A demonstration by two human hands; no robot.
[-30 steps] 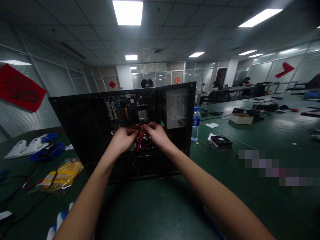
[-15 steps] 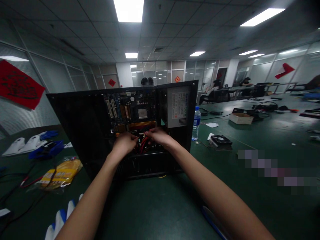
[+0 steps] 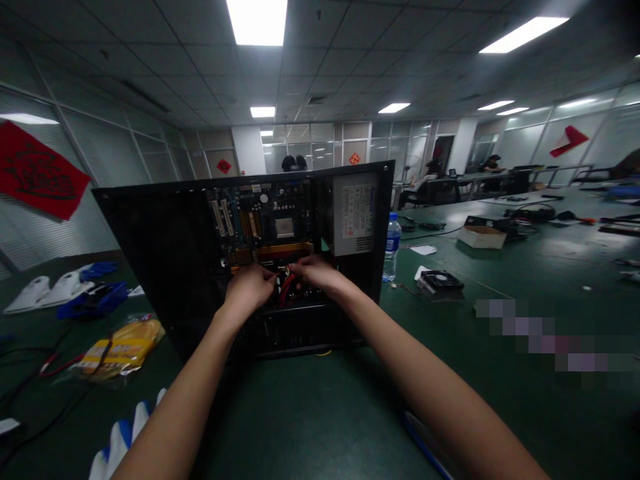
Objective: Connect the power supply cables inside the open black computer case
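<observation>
A black computer case [image 3: 165, 260] stands upright on the green table with its side open toward me. Inside it show a motherboard [image 3: 295, 200] and, at the upper right, a power supply [image 3: 358, 217] with a white label. My right hand [image 3: 316, 273] pinches a bundle of red and black cables [image 3: 286, 291] below the yellow and red memory slots [image 3: 285, 251]. Left of the bundle, my left hand [image 3: 253, 285] is closed with its fingertips close to the same cables. Whatever sits between its fingers is too small and dark to make out.
A water bottle [image 3: 393, 247] stands beside the case on the right, with a cooling fan [image 3: 440, 285] and an open box [image 3: 481, 237] farther out. To the left lie a yellow plastic packet [image 3: 120, 347], blue-and-white gloves [image 3: 123, 437] and loose cables. People sit in the background.
Almost nothing differs. Both hands stay at the cables inside the case, with only slight finger movement.
</observation>
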